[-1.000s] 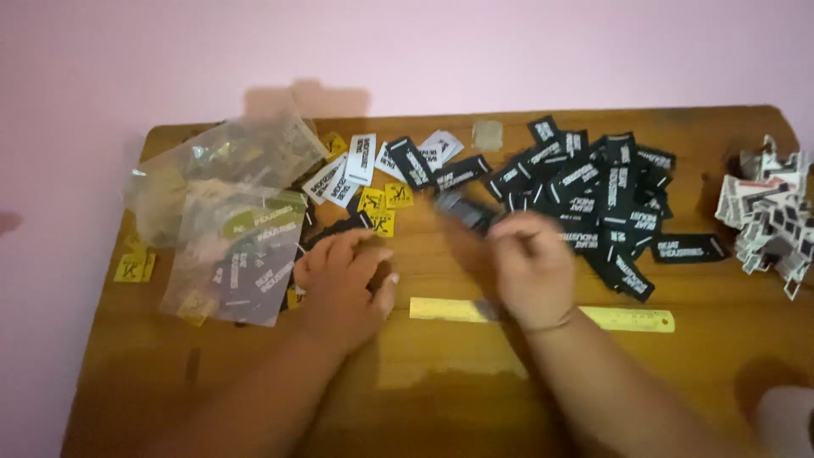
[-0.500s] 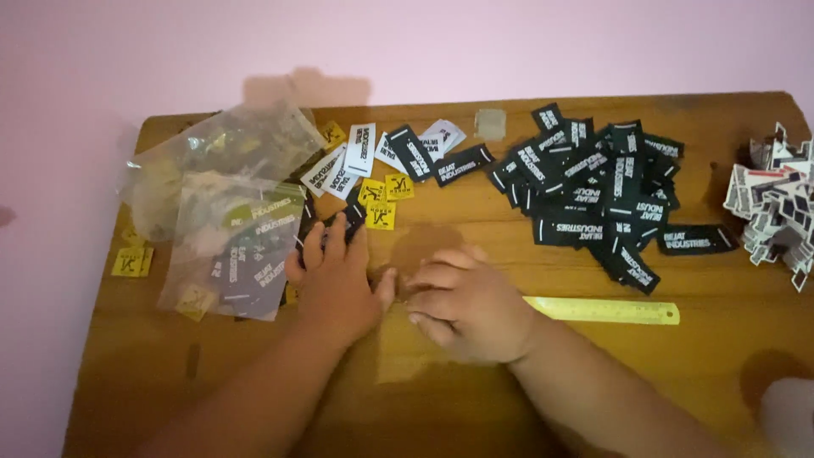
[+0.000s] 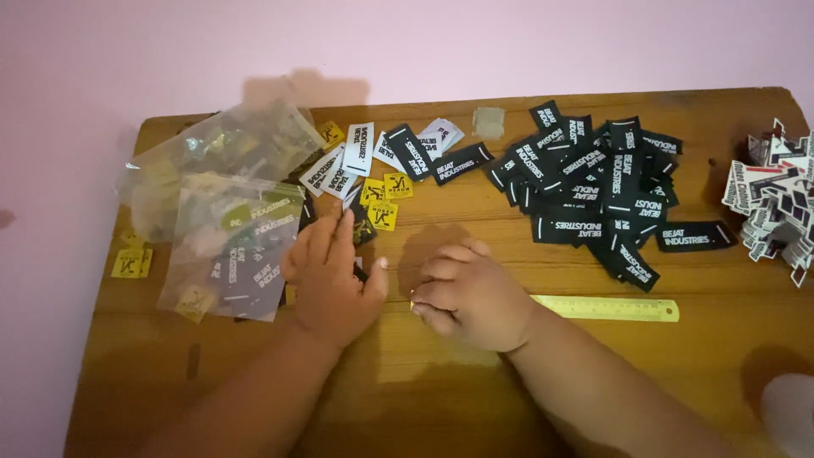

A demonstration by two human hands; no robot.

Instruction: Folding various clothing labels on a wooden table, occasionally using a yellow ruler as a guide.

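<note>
The yellow ruler (image 3: 606,308) lies flat on the desk (image 3: 678,373), its near end now under the right hand (image 3: 471,297), which has slid left off the black labels (image 3: 593,203) and curls loosely; its grip I can't make out. The left hand (image 3: 331,276) rests flat, fingers spread, by the clear bags (image 3: 229,246), holding nothing.

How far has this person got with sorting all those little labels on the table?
Looks partly done. Many black labels lie heaped at the right, and some sit inside clear bags on the left. In hand: the left hand lies flat by the bags; the right hand is curled at the yellow ruler. Loose white labels and small yellow tags lie unbagged.
</note>
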